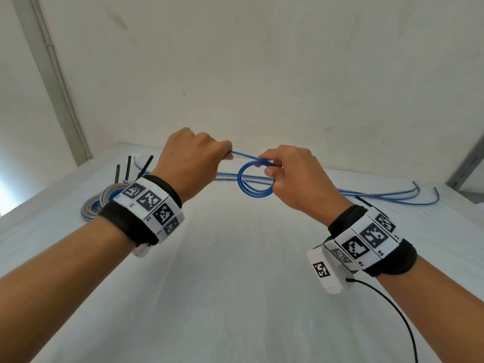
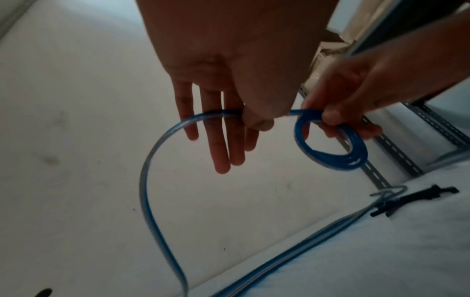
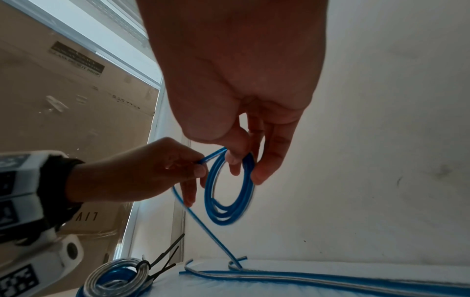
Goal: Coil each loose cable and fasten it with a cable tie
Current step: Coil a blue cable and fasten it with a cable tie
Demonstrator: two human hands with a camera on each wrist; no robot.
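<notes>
Above the white table (image 1: 235,284), my right hand (image 1: 267,167) pinches a small coil of blue cable (image 1: 255,183) at its top, thumb in front and fingers through the loops. My left hand (image 1: 226,155) pinches the same cable's free strand (image 2: 152,156) a short way left of the coil. In the left wrist view that strand curves down to the table, and my left fingers (image 2: 221,152) hang fairly straight behind it. The right wrist view shows the coil (image 3: 229,201) as several loops.
Finished blue and silver coils (image 1: 102,203) lie at the table's left, black cable ties (image 1: 128,169) sticking up from them. Loose blue and silver cables (image 1: 379,196) stretch along the back toward the right. A loose black tie (image 2: 419,199) lies beside them. The wall stands close behind.
</notes>
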